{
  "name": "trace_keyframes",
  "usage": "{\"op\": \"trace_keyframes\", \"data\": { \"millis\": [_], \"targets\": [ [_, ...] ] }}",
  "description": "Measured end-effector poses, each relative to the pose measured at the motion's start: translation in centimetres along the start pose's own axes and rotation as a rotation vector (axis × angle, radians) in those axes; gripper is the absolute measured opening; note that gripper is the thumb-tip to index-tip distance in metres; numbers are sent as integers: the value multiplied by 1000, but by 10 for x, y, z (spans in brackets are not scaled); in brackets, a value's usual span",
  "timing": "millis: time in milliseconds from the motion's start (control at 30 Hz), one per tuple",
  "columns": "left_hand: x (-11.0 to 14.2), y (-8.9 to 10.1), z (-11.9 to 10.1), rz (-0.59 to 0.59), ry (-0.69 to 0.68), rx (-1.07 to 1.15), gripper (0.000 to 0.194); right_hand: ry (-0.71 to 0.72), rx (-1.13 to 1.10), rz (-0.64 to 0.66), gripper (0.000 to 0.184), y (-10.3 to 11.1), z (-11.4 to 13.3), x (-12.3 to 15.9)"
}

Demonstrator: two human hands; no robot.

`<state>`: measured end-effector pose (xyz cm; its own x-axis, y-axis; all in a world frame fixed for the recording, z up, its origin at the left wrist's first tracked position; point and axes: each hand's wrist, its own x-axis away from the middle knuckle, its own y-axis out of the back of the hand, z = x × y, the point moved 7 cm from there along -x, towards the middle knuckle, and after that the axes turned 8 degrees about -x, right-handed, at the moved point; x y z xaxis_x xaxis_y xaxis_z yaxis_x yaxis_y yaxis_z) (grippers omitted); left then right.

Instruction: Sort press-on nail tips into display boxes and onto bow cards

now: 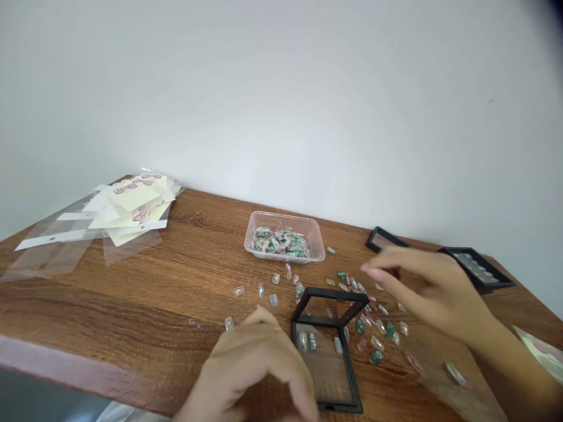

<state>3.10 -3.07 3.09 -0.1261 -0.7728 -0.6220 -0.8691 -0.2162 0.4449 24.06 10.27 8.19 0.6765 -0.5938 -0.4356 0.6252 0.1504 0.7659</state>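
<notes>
My left hand [255, 360] is curled at the bottom middle, beside the left edge of a black-framed clear display case [352, 375]. What its fingers hold, if anything, is hidden. The case stands open with its lid half raised, and a few press-on nails [302, 341] rest on its clear film. To the right, my right hand [433, 287] hovers over a scatter of loose nails [376, 357] in green, pink and clear. Thumb and forefinger come together in a pinch, slightly blurred. Anything between them is too small to make out.
Behind the case sits a clear plastic tub [317, 234] of press-on nails. Two more black cases, a small one [382, 239] and one with pale nails [479, 266], lie back right. Cards in clear sleeves [132, 202] are piled left. A wall bounds the wooden table [189, 246].
</notes>
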Motion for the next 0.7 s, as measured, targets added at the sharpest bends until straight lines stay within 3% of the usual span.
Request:
{"op": "trace_keyframes", "data": {
  "millis": [67,133,300,467,700],
  "targets": [
    [-14,-6,-1,7,-21,21,12,-113,-43,120,13,-12,-22,-33],
    [-17,-13,-1,3,-63,-66,18,-178,-129,247,18,-34,-38,-65],
    [-10,-33,8,58,-116,-338,14,-80,84,525,16,-99,-50,-122],
    [-10,-41,11,33,-219,-472,14,-44,114,624,17,-138,-53,-137],
    [-10,-44,10,25,-242,-552,14,-63,179,712,17,-150,-47,-134]
  ]
}}
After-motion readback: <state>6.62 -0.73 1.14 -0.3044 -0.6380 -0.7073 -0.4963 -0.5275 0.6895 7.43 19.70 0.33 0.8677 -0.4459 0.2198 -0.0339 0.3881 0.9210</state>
